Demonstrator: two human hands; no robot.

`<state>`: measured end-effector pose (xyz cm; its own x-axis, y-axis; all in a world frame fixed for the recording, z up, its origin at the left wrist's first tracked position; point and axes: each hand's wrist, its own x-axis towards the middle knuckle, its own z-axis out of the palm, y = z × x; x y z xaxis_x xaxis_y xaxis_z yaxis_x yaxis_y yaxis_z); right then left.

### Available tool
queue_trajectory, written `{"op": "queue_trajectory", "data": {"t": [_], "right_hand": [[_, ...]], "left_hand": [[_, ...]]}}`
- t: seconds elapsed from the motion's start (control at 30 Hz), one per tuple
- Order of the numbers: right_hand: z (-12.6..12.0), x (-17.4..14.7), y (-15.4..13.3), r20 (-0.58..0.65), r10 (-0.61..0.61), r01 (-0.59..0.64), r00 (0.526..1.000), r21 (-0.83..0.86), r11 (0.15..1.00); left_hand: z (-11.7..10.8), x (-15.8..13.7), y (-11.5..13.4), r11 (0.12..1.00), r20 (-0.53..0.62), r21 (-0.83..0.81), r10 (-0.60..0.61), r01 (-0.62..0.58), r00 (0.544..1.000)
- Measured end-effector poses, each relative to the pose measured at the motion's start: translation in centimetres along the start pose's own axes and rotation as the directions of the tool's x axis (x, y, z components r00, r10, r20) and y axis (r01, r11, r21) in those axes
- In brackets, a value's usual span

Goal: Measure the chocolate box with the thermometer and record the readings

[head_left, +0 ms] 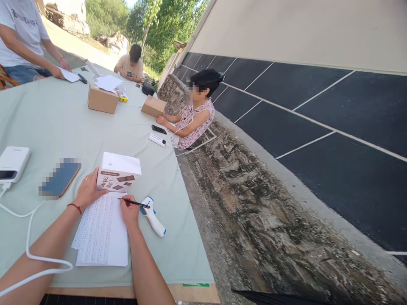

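My right hand [129,212] pinches a black pen [140,204], its tip over the upper right part of a sheet of paper [103,237]. Rows of handwriting cover much of the sheet, which lies on other paper. My left hand [87,190] rests flat with fingers stretched along the left side of a white box [122,163] and the thumb at the paper's top edge. Brown bars and the words "Super Meal" are printed on the box's near face. Just right of my right hand lies a white and blue infrared thermometer [155,218].
On the table [63,127], a phone [62,180] and a white power bank [14,165] lie left, with a white cable [30,237] crossing my left forearm. Farther off are cardboard boxes [101,101] and three seated people. A stone ledge [235,203] runs along the right.
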<state>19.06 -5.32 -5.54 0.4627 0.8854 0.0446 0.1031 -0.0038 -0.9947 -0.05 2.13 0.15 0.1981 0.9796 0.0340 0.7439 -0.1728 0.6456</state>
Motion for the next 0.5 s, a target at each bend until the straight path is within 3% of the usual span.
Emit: {"op": "queue_trajectory", "data": {"t": [0.5], "right_hand": [[0.0, 0.0, 0.02, -0.013, 0.027, -0.027, 1.0, 0.005, 1.0]], "left_hand": [[0.04, 0.13, -0.03, 1.0, 0.011, 0.009, 0.003, -0.004, 1.0]]}}
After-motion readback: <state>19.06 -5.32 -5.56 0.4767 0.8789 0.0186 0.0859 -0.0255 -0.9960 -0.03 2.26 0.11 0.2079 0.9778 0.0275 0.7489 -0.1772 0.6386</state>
